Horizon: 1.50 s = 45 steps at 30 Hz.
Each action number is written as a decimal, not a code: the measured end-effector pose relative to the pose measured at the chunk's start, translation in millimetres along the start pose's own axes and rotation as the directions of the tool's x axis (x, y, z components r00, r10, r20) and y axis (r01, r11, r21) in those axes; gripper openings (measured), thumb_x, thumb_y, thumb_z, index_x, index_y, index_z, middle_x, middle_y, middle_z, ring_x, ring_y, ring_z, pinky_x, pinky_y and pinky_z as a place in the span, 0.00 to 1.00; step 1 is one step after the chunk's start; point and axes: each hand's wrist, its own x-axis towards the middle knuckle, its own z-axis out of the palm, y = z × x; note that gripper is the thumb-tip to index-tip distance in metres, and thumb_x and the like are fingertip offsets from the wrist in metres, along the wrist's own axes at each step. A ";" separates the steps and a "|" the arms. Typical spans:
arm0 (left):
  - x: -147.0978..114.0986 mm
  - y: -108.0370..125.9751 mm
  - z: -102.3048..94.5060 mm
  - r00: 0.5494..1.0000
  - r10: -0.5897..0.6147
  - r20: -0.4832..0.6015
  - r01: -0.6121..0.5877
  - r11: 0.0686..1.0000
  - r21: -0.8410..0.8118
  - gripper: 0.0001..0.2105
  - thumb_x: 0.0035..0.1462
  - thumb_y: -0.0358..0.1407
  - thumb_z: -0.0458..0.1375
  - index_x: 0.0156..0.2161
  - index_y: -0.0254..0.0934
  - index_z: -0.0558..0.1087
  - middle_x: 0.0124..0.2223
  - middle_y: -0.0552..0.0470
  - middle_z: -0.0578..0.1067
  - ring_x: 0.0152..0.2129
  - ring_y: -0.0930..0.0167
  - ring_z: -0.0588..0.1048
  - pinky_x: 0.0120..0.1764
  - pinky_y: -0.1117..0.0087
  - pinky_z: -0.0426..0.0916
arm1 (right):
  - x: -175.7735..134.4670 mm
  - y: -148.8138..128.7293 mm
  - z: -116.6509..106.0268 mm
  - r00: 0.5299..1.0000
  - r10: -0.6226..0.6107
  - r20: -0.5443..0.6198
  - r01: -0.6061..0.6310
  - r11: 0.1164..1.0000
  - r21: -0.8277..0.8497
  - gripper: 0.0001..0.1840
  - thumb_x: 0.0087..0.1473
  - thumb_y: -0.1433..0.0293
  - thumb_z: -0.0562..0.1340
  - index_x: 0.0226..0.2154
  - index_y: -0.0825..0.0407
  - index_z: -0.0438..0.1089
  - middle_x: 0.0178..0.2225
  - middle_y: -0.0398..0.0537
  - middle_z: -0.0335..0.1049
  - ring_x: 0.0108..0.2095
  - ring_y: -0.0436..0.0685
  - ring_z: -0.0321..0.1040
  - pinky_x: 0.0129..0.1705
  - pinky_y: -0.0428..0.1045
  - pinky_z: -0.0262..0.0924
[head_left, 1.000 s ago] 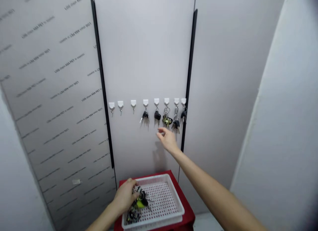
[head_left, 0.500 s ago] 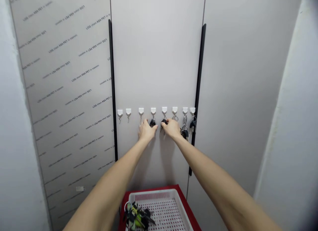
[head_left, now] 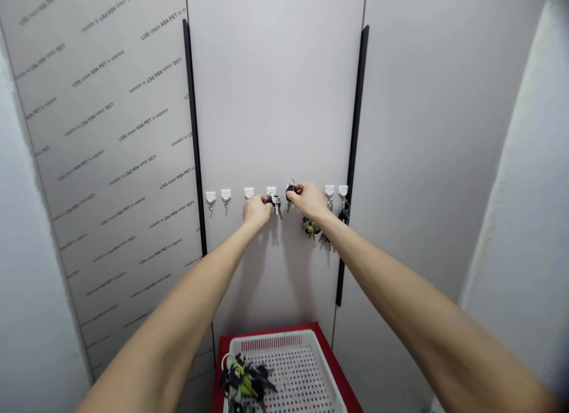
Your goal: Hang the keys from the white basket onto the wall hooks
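A row of white hooks point(head_left: 226, 195) runs across the pale cabinet door. My left hand point(head_left: 258, 211) pinches a bunch of keys point(head_left: 276, 204) in front of a hook near the middle; whether its ring touches the hook I cannot tell. To the right, my right hand point(head_left: 310, 199) grips a black-headed key point(head_left: 291, 192) with its ring pointing up. The hook behind that hand is hidden. Below my right wrist hang greenish keys point(head_left: 310, 227). At the far right hook point(head_left: 342, 191) hangs a dark key bunch point(head_left: 344, 213).
Below stands a white perforated basket point(head_left: 326, 365) on a red surface point(head_left: 342, 377), with a heap of keys point(head_left: 242, 380) at its left. Long black handles point(head_left: 194, 134) edge the door on both sides. White walls point(head_left: 528, 194) close in left and right.
Both hands have risen with their keys to about the height of the hooks. The greenish keys now show below the right wrist. The camera view has shifted slightly.
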 end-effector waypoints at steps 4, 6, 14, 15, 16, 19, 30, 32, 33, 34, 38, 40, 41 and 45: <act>-4.6 3.4 -10.1 0.996 0.090 0.028 -0.088 0.994 -0.062 0.11 0.41 0.33 0.48 0.30 0.34 0.68 0.29 0.52 0.70 0.25 0.76 0.66 0.28 0.77 0.57 | -15.3 8.2 -1.8 0.992 -0.085 0.089 0.081 0.995 0.050 0.14 0.38 0.64 0.51 0.27 0.53 0.66 0.20 0.44 0.65 0.22 0.47 0.59 0.23 0.41 0.49; -19.1 -2.9 -8.0 0.986 0.133 0.103 -0.125 0.989 -0.077 0.11 0.40 0.33 0.48 0.30 0.33 0.68 0.27 0.52 0.70 0.24 0.77 0.65 0.27 0.78 0.58 | -34.5 17.9 4.5 0.973 -0.139 0.184 0.123 0.988 0.096 0.14 0.37 0.65 0.51 0.26 0.55 0.66 0.19 0.43 0.65 0.21 0.46 0.58 0.22 0.40 0.48; -148.4 -81.7 45.8 0.856 -0.016 0.517 -0.078 0.984 0.159 0.09 0.40 0.31 0.47 0.27 0.33 0.67 0.27 0.51 0.70 0.24 0.75 0.66 0.26 0.76 0.57 | -167.1 68.6 72.4 0.778 -0.093 0.621 0.094 0.995 0.030 0.12 0.36 0.70 0.51 0.26 0.55 0.67 0.22 0.45 0.67 0.22 0.47 0.59 0.21 0.41 0.47; -164.5 -89.8 51.6 0.836 -0.043 0.546 -0.083 0.976 0.203 0.09 0.40 0.32 0.46 0.27 0.34 0.67 0.27 0.50 0.70 0.25 0.73 0.66 0.26 0.75 0.58 | -182.8 74.2 79.5 0.759 -0.067 0.648 0.090 0.996 -0.002 0.12 0.36 0.70 0.52 0.26 0.54 0.67 0.22 0.46 0.67 0.23 0.48 0.60 0.22 0.41 0.47; -178.9 -96.1 56.5 0.816 -0.059 0.575 -0.101 0.965 0.243 0.09 0.40 0.32 0.46 0.28 0.35 0.67 0.28 0.50 0.70 0.26 0.72 0.67 0.27 0.74 0.58 | -196.8 79.3 85.2 0.744 -0.044 0.667 0.090 0.995 -0.035 0.12 0.35 0.70 0.52 0.25 0.53 0.67 0.23 0.46 0.67 0.24 0.49 0.61 0.22 0.42 0.47; -210.4 -104.3 66.4 0.776 -0.067 0.627 -0.178 0.931 0.319 0.10 0.40 0.29 0.45 0.29 0.37 0.67 0.31 0.48 0.70 0.29 0.68 0.68 0.30 0.70 0.60 | -227.7 91.5 95.3 0.710 -0.010 0.705 0.100 0.991 -0.086 0.12 0.34 0.70 0.53 0.25 0.52 0.67 0.25 0.47 0.68 0.27 0.51 0.62 0.24 0.42 0.48; -224.7 -97.9 83.3 0.675 -0.136 0.725 -0.234 0.892 0.385 0.14 0.41 0.27 0.44 0.30 0.36 0.70 0.33 0.44 0.71 0.32 0.66 0.68 0.33 0.68 0.61 | -239.7 110.4 104.6 0.702 0.025 0.712 0.076 0.991 -0.110 0.11 0.35 0.70 0.52 0.24 0.51 0.68 0.25 0.48 0.68 0.28 0.52 0.63 0.26 0.43 0.51; -220.0 -96.1 84.1 0.673 -0.124 0.729 -0.234 0.900 0.369 0.13 0.41 0.27 0.43 0.28 0.36 0.70 0.31 0.44 0.71 0.31 0.66 0.69 0.32 0.68 0.61 | -212.6 111.0 90.7 0.789 -0.002 0.615 0.039 0.998 -0.048 0.13 0.37 0.69 0.51 0.27 0.52 0.67 0.26 0.48 0.67 0.28 0.52 0.62 0.28 0.44 0.52; -216.0 -93.8 84.3 0.678 -0.109 0.727 -0.233 0.906 0.353 0.13 0.41 0.27 0.43 0.27 0.35 0.70 0.30 0.44 0.72 0.30 0.66 0.69 0.32 0.67 0.61 | -194.8 111.4 80.8 0.851 -0.005 0.525 0.011 1.000 -0.008 0.14 0.38 0.68 0.51 0.30 0.53 0.66 0.28 0.48 0.67 0.28 0.51 0.62 0.30 0.44 0.52; -210.2 -90.2 84.5 0.687 -0.089 0.721 -0.232 0.914 0.334 0.13 0.41 0.28 0.44 0.27 0.35 0.70 0.30 0.44 0.72 0.30 0.66 0.69 0.32 0.67 0.61 | -175.2 111.8 69.4 0.911 0.009 0.411 -0.021 0.999 0.026 0.16 0.39 0.67 0.50 0.33 0.54 0.64 0.31 0.48 0.66 0.29 0.51 0.61 0.31 0.44 0.52; -167.2 -58.5 82.4 0.782 -0.001 0.624 -0.179 0.958 0.226 0.12 0.41 0.31 0.45 0.31 0.38 0.68 0.32 0.47 0.71 0.31 0.67 0.68 0.32 0.68 0.60 | -97.7 111.5 24.0 0.989 0.122 -0.079 -0.114 0.989 0.097 0.22 0.40 0.64 0.50 0.39 0.55 0.57 0.39 0.52 0.58 0.34 0.52 0.57 0.36 0.47 0.51; -137.0 -34.6 80.6 0.857 0.037 0.513 -0.124 0.983 0.137 0.13 0.41 0.33 0.47 0.35 0.37 0.66 0.34 0.49 0.70 0.33 0.69 0.67 0.34 0.69 0.60 | -70.7 109.2 10.4 0.962 0.184 -0.202 -0.172 0.982 0.074 0.26 0.39 0.62 0.51 0.43 0.54 0.52 0.42 0.53 0.54 0.39 0.55 0.54 0.38 0.48 0.50; -121.6 -22.4 80.0 0.885 0.045 0.463 -0.091 0.993 0.078 0.14 0.41 0.33 0.48 0.37 0.37 0.64 0.35 0.49 0.70 0.33 0.69 0.67 0.34 0.70 0.59 | -61.2 107.7 6.9 0.951 0.212 -0.224 -0.205 0.977 0.056 0.28 0.38 0.61 0.51 0.44 0.53 0.50 0.42 0.53 0.52 0.41 0.56 0.52 0.38 0.49 0.49; -69.8 16.7 83.4 0.950 -0.051 0.308 0.099 0.985 -0.142 0.20 0.40 0.39 0.50 0.42 0.35 0.59 0.37 0.48 0.68 0.33 0.70 0.66 0.34 0.71 0.59 | -43.7 103.1 8.8 0.938 0.295 -0.181 -0.302 0.953 -0.014 0.32 0.38 0.60 0.52 0.47 0.51 0.43 0.41 0.54 0.53 0.40 0.58 0.53 0.36 0.51 0.50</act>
